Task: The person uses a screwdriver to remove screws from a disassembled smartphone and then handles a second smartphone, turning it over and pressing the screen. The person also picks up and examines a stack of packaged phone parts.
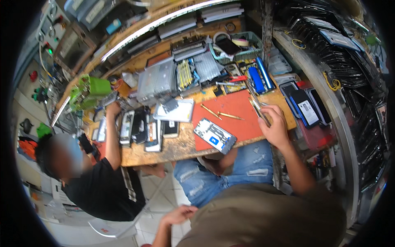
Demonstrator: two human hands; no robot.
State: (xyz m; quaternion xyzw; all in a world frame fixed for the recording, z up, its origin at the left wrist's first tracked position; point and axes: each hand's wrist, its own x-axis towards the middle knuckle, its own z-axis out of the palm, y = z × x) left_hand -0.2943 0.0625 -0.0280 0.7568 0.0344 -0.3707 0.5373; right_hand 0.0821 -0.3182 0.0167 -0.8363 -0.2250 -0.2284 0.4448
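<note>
On the red mat (242, 111) lies an opened smartphone (214, 136), its inner frame and a blue patch facing up. Two gold-coloured screwdrivers (224, 113) rest just beyond it. My right hand (275, 126) is at the mat's right edge, thumb and fingers apart and curved over slim metal tools (256, 106) that look like tweezers. They seem to lie under the fingers; a firm hold does not show. Low beside my waist, away from the bench, my left hand (180, 215) has its fingers curled loosely together, with nothing visible in them.
A co-worker in black (103, 185) sits at the left, one hand at the bench. Phones and phone parts (152, 133) crowd the left of the mat. Behind stand bubble-wrapped stacks (156, 80), a green basket (247, 45) and blue cylinders (256, 80). Phones (306, 108) and shelves flank the right.
</note>
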